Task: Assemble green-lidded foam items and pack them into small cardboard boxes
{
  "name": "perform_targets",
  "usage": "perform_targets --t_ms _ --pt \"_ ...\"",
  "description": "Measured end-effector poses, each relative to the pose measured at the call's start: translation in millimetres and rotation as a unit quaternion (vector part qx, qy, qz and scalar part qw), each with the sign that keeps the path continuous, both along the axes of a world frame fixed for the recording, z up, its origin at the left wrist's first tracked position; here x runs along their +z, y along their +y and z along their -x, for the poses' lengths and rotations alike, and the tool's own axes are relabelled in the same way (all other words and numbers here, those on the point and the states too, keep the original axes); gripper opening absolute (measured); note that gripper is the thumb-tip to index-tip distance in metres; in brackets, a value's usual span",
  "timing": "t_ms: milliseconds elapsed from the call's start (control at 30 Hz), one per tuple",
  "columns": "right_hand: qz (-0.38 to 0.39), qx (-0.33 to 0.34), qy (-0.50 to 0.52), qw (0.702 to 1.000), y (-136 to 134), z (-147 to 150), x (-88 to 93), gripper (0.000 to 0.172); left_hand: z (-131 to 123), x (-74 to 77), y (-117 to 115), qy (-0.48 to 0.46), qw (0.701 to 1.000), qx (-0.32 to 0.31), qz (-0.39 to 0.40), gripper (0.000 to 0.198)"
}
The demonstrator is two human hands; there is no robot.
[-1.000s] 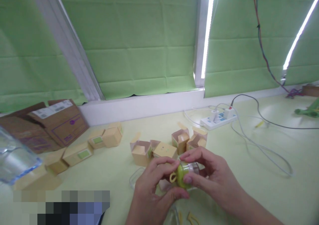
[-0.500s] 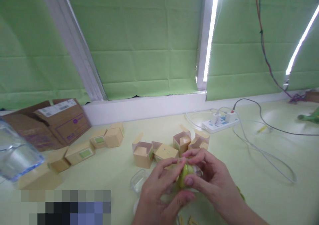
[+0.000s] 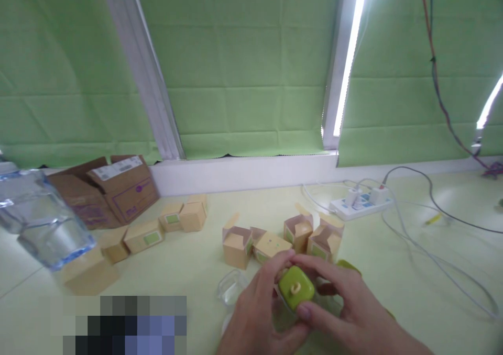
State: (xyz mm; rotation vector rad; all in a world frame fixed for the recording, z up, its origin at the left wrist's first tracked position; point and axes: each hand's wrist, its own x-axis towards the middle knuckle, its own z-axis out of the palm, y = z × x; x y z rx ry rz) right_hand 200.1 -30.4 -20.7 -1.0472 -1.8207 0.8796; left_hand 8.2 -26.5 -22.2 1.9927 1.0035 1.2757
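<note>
Between both hands is a small square green lid-like piece (image 3: pixel 302 287) with rounded corners and a beige loop on its face. My left hand (image 3: pixel 255 310) curls around its left side, fingertips at the far edge. From the right, my right hand (image 3: pixel 349 297) grips it, thumb on the near corner. What lies under the green piece is mostly hidden by the fingers. A clear plastic container (image 3: pixel 231 288) rests on the table just left of my left hand. Another green piece (image 3: pixel 349 266) shows partly behind my right hand.
Opened small cardboard boxes (image 3: pixel 238 247) stand beyond my hands, with more small boxes (image 3: pixel 144 237) to the left. A large water bottle (image 3: pixel 51 224) and a brown carton (image 3: pixel 131 195) are at far left. A power strip (image 3: pixel 359 207) with loose cables (image 3: pixel 428 263) lies right.
The green piece has been turned so its flat face with the beige loop points toward me. Both hands still hold it. The camera view has swung a little to the left.
</note>
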Motion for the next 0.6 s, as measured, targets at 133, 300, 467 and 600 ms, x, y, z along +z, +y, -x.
perform_targets --t_ms 133,300,467,600 --pt "-0.023 -0.043 0.009 0.999 4.0 -4.1 1.3 0.045 9.5 11.2 8.5 -0.017 0.999 -0.027 0.02 0.058" --pt "-0.075 -0.091 0.023 0.993 8.4 -8.6 12.2 0.036 9.4 33.0 35.5 0.138 0.986 0.072 -0.052 0.019" --pt "-0.152 -0.099 -0.005 0.983 28.3 -5.0 1.9 0.053 -10.9 29.1 86.6 0.251 0.961 0.086 -0.083 0.039" --pt "-0.195 -0.092 -0.019 0.976 56.5 -3.3 -25.1 0.037 -35.7 23.4 122.8 0.291 0.951 0.08 -0.06 0.034"
